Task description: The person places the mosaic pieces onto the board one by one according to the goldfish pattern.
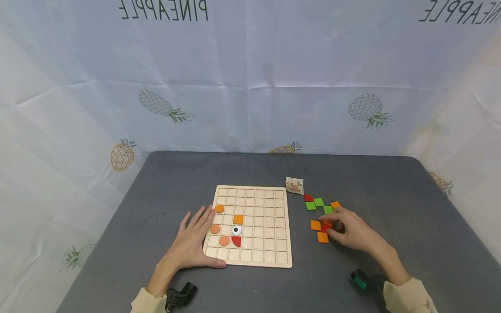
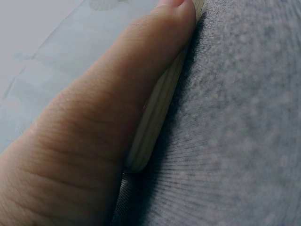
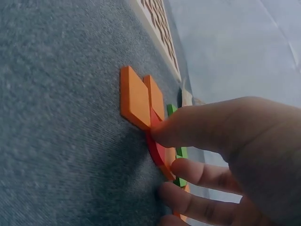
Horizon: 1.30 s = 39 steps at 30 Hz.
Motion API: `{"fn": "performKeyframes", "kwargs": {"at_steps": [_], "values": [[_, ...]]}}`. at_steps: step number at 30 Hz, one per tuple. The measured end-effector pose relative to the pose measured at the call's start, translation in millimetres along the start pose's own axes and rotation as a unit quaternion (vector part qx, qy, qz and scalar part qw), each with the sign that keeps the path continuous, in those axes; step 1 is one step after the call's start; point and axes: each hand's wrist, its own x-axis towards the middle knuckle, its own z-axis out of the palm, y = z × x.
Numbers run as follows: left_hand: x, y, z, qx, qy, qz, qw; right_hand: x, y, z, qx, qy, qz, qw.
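My left hand point(image 1: 192, 243) lies spread over the left edge of a wooden grid board point(image 1: 260, 264). Its thumb runs along the board's near edge, seen close up in the left wrist view. On the board sit several round orange tiles point(image 1: 224, 241), an orange square tile point(image 1: 238, 219), a white tile with a black eye point(image 1: 236, 230) and a red quarter-round tile point(image 1: 236, 241). To the right, my right hand point(image 1: 354, 228) pinches another red quarter-round tile point(image 3: 156, 148) among loose orange squares point(image 3: 137, 101). The index fingertip is hidden behind the thumb in the right wrist view.
Loose green tiles point(image 1: 318, 202), a red tile point(image 1: 308, 198) and an orange tile point(image 1: 335, 204) lie beyond the right hand. A small patterned card point(image 1: 294, 185) is at the board's far right corner. Behind the dark table point(image 1: 188, 169) hangs a pineapple-print cloth point(image 1: 266, 117).
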Motion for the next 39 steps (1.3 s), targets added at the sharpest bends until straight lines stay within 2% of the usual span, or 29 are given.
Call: {"fn": "performKeyframes", "kwargs": {"at_steps": [10,16,21,28,30,32,36,39], "values": [[0.5,-1.5,4.2,0.0,0.02,0.012,0.9997,-2.1,4.1,-2.6,-0.001,0.0,-0.005,1.0],[0.1,-1.4,4.4,0.001,0.022,0.013,0.9997,0.9,1.1,1.9,-0.014,0.029,-0.003,0.9995],[-0.2,-1.0,4.1,0.004,0.019,0.012,0.9997,4.7,-3.7,10.2,-0.046,0.065,0.035,0.9962],[0.2,-1.4,4.3,0.002,0.026,0.017,0.9995,12.1,-8.4,18.7,-0.075,0.103,0.112,0.9855],[0.0,-1.5,4.3,0.004,0.026,0.018,0.9995,12.3,-7.7,18.1,-0.07,0.097,0.114,0.9863],[-0.4,-1.7,4.4,0.006,0.028,0.02,0.9994,11.4,-6.3,14.5,-0.056,0.079,0.093,0.991],[-0.6,-2.3,4.8,0.003,0.027,0.018,0.9995,7.0,-2.2,3.4,-0.013,0.017,0.036,0.9991],[0.1,-2.0,4.3,0.001,0.022,0.013,0.9997,5.2,0.8,-2.0,0.008,-0.013,0.019,0.9997]]}}
